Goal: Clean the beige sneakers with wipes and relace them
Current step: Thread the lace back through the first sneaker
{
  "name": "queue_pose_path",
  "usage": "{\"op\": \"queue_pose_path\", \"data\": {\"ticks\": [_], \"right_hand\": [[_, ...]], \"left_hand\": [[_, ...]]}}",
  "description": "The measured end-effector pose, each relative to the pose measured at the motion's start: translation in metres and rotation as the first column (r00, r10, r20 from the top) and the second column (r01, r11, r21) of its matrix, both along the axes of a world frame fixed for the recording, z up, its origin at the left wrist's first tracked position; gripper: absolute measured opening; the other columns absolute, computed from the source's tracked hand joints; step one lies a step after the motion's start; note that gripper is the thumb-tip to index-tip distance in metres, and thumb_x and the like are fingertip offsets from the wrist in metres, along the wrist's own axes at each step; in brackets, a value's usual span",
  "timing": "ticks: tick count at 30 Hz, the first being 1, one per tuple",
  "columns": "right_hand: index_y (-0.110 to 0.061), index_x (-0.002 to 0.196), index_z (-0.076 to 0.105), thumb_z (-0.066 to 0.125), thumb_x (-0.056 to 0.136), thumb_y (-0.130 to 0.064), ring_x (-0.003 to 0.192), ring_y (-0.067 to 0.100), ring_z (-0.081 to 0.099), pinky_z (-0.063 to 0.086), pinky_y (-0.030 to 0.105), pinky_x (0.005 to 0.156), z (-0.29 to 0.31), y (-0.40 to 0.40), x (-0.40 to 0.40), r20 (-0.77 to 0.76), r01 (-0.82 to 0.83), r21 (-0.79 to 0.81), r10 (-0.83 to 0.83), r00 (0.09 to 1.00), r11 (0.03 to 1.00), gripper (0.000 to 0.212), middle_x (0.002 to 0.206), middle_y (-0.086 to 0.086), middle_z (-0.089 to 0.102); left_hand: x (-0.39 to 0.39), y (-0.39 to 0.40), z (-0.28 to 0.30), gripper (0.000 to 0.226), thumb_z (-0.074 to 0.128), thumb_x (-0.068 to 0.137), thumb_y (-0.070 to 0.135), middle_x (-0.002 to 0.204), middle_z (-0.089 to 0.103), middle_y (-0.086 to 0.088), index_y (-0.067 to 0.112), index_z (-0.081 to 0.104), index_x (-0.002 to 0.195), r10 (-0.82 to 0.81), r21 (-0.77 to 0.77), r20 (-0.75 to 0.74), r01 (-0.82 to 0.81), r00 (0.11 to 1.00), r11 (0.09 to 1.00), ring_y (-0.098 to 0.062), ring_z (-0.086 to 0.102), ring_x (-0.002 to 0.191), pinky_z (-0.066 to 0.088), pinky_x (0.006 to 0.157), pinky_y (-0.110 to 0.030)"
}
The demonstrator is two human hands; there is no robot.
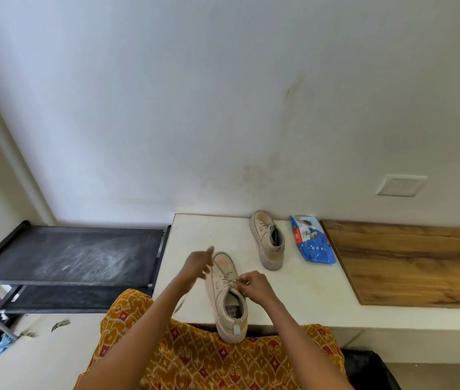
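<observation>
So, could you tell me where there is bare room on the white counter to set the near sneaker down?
Free: the white counter between the right hand and the wooden board, in front of the far sneaker and blue wipes pack. Also the back left corner behind the left hand. Crowded: the back strip by the wall, and around the near sneaker.

At lower centre of the frame, my right hand pinches the lace at the eyelets of a beige sneaker whose heel overhangs the white desk edge above my patterned orange lap. My left hand hovers beside the toe, fingers loosely spread. Farther back, right of centre, the second sneaker stands laced beside a blue wipes pack; a wooden board lies at right, a black rack at left.
</observation>
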State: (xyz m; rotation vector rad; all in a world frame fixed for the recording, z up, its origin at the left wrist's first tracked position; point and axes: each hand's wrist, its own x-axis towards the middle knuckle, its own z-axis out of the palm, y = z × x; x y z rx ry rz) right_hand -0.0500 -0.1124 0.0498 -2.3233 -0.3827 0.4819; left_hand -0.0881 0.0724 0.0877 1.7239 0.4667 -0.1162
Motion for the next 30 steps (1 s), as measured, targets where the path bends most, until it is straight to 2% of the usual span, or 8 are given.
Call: {"op": "queue_pose_path", "data": {"ticks": [4, 7, 9, 12, 14, 16, 23, 30], "right_hand": [[-0.014, 0.102, 0.074, 0.068, 0.082, -0.024, 0.09, 0.015, 0.066, 0.054, 0.032, 0.085, -0.001, -0.001, 0.0, -0.032, 0.013, 0.018, -0.012, 0.999, 1.0, 0.023, 0.1, 0.005, 0.073], [-0.014, 0.101, 0.074, 0.067, 0.083, -0.023, 0.086, 0.011, 0.064, 0.055, 0.033, 0.085, 0.001, -0.001, -0.002, -0.05, 0.009, 0.023, -0.007, 0.999, 1.0, 0.022, 0.1, 0.005, 0.073], [-0.014, 0.102, 0.074, 0.066, 0.083, -0.023, 0.085, 0.01, 0.063, 0.054, 0.032, 0.085, 0.002, -0.001, -0.002, -0.054, 0.009, 0.018, -0.008, 0.998, 1.0, 0.023, 0.1, 0.006, 0.072], [-0.014, 0.102, 0.073, 0.066, 0.083, -0.024, 0.084, 0.012, 0.064, 0.055, 0.03, 0.082, 0.003, -0.001, -0.003, -0.065, 0.022, 0.02, -0.02, 0.998, 1.0, 0.022, 0.094, 0.002, 0.072], [-0.015, 0.098, 0.074, 0.065, 0.084, -0.026, 0.079, 0.011, 0.063, 0.054, 0.031, 0.079, 0.005, -0.002, -0.004, -0.068, 0.02, 0.027, -0.018, 0.998, 0.999, 0.02, 0.085, -0.002, 0.069], [-0.016, 0.094, 0.074, 0.063, 0.085, -0.031, 0.073, 0.009, 0.061, 0.052, 0.03, 0.075, 0.007, -0.002, -0.007, -0.065, 0.008, 0.028, -0.006, 0.998, 1.0, 0.02, 0.081, -0.004, 0.067], [-0.021, 0.097, 0.072, 0.06, 0.088, -0.037, 0.072, 0.006, 0.058, 0.046, 0.02, 0.067, 0.015, -0.007, -0.012, -0.08, -0.017, 0.054, 0.021, 0.997, 0.998, 0.022, 0.083, -0.006, 0.065], [-0.023, 0.087, 0.073, 0.062, 0.084, -0.038, 0.079, 0.013, 0.066, 0.055, 0.034, 0.078, 0.013, -0.009, -0.013, -0.081, 0.004, 0.077, 0.002, 0.997, 0.997, 0.019, 0.081, -0.004, 0.07]], "left_hand": [[0.004, 0.009, 0.015, 0.038, 0.038, 0.101, 0.032, 0.076, 0.064, -0.011, 0.004, 0.055, 0.081, 0.446, -0.641, 0.057, -0.31, 0.893, 0.702, -0.027, 0.061, 0.071, 0.051, 0.072, -0.038], [0.007, 0.009, 0.02, 0.037, 0.041, 0.1, 0.034, 0.052, 0.047, 0.0, 0.014, 0.044, 0.068, 0.621, -0.764, 0.021, -0.388, 0.783, 0.515, -0.013, 0.045, 0.041, 0.043, 0.048, -0.027], [0.006, 0.005, 0.02, 0.039, 0.039, 0.1, 0.035, 0.052, 0.04, 0.002, 0.017, 0.041, 0.065, 0.558, -0.637, 0.043, -0.407, 0.829, 0.654, -0.008, 0.031, 0.038, 0.028, 0.038, -0.021], [0.002, -0.005, 0.009, 0.027, 0.039, 0.098, 0.023, 0.064, 0.048, 0.001, 0.013, 0.053, 0.078, 0.077, -0.019, 0.174, -0.075, 0.982, 0.997, -0.008, 0.038, 0.051, 0.032, 0.047, -0.023], [-0.001, -0.015, -0.004, 0.019, 0.044, 0.096, 0.012, 0.078, 0.058, -0.001, 0.006, 0.063, 0.093, -0.358, 0.385, 0.108, 0.293, 0.927, 0.875, -0.009, 0.05, 0.065, 0.043, 0.064, -0.026], [-0.003, -0.023, -0.015, 0.017, 0.053, 0.093, 0.012, 0.089, 0.066, -0.003, 0.008, 0.068, 0.098, -0.548, 0.544, -0.019, 0.468, 0.837, 0.696, -0.012, 0.059, 0.082, 0.046, 0.08, -0.027], [0.002, -0.032, -0.021, 0.024, 0.062, 0.087, 0.022, 0.103, 0.067, -0.007, 0.013, 0.061, 0.109, -0.42, 0.658, -0.016, 0.326, 0.907, 0.679, -0.02, 0.062, 0.093, 0.05, 0.081, -0.031], [0.006, -0.03, -0.025, 0.02, 0.061, 0.088, 0.024, 0.102, 0.068, -0.002, 0.012, 0.071, 0.101, -0.459, 0.705, -0.029, 0.344, 0.888, 0.621, -0.013, 0.061, 0.091, 0.047, 0.077, -0.022]]}}
